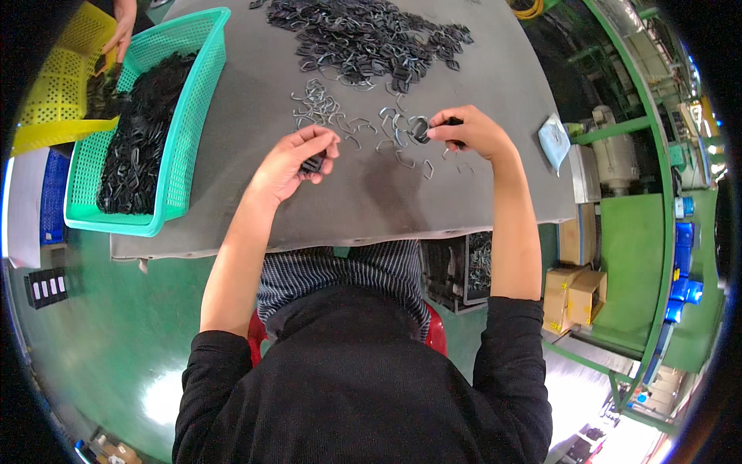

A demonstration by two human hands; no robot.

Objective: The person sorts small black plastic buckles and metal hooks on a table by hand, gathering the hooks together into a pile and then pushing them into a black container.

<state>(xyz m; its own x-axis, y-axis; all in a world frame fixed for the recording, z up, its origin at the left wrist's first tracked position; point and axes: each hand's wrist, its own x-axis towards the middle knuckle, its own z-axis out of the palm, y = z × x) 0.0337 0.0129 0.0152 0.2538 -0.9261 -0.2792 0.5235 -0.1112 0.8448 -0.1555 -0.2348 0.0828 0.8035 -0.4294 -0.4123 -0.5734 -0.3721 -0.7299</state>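
Note:
My left hand [287, 161] is closed above the grey table, its fingers curled round a small black plastic buckle [313, 163]. To the right, my right hand [478, 133] pinches another small black buckle [420, 130] by its edge, and more black shows under the curled fingers. Between and beyond my hands lie loose bent metal wire rings [317, 102], some of them scattered singly close to my right fingertips. A large heap of black buckles [363, 39], some with metal wire on them, spreads over the far part of the table.
A green plastic basket [179, 155] full of black pieces stands on the table's left. At its far left, a co-worker's hand [124, 29] is at a yellow basket [63, 81]. A light blue packet [553, 143] lies by the right edge. Cardboard boxes [585, 298] stand below, right.

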